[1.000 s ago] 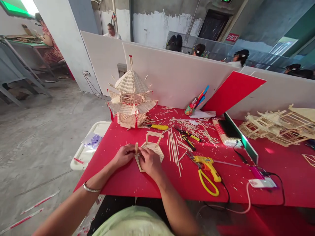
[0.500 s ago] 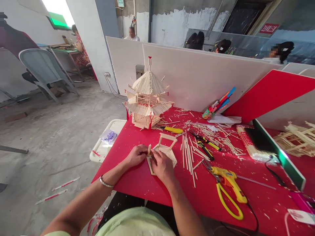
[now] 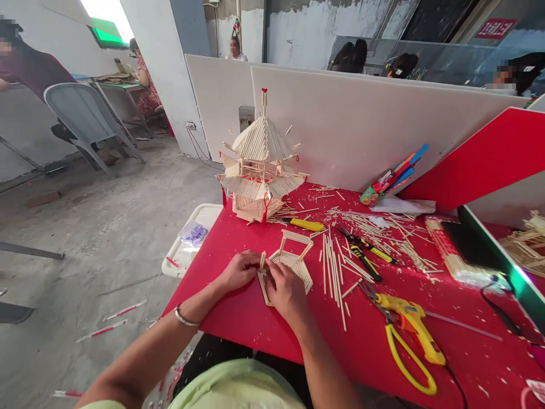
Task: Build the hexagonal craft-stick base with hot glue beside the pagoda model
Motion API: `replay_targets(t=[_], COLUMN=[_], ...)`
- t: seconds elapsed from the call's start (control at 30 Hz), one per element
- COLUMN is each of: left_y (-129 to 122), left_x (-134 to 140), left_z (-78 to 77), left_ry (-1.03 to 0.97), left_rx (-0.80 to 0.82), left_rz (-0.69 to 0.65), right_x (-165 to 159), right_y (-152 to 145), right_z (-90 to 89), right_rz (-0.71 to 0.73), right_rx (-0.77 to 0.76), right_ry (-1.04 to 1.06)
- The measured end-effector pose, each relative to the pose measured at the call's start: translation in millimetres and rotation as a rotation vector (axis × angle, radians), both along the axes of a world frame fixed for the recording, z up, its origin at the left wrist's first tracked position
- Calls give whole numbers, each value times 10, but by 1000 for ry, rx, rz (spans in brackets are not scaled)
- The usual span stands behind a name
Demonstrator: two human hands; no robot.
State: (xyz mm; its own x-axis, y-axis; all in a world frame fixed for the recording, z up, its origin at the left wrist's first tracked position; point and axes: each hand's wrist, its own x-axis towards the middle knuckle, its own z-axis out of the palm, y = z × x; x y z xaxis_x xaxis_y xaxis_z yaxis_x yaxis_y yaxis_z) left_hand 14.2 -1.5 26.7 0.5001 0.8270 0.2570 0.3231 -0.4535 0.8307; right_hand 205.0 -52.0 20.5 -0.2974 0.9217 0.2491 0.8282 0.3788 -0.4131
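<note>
A: Stick frame [image 3: 305, 276], location and look?
B: On the red counter [image 3: 242, 324], pagoda model [image 3: 264, 165] at its 11 o'clock. Pale wood, many-sided base [image 3: 292, 259] of sticks laid side by side; at 12 o'clock a raised rail [image 3: 298, 237] on slanted posts [image 3: 305, 251].
A: Hands?
B: Left hand [image 3: 240, 270]: fingers together on a short upright post [image 3: 263, 260], frame's 9 o'clock. Right hand [image 3: 287, 289]: curled at that side, fingertips partly hidden; cannot tell whether clamped.
A: Nearby?
B: Loose sticks [image 3: 334, 272], 3 o'clock; glue gun [image 3: 411, 324], 4 o'clock.
</note>
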Motion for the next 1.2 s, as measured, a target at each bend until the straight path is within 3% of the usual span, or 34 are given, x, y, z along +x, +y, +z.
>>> replay_targets(t=[1.2], left_y=[27], left_x=[-27], left_z=[-82], left_ry=[47], left_rx=[-40], left_rz=[-25], right_x=[1], right_y=[-48], right_z=[101], right_rz=[-24], right_rx=[-40], right_ry=[35])
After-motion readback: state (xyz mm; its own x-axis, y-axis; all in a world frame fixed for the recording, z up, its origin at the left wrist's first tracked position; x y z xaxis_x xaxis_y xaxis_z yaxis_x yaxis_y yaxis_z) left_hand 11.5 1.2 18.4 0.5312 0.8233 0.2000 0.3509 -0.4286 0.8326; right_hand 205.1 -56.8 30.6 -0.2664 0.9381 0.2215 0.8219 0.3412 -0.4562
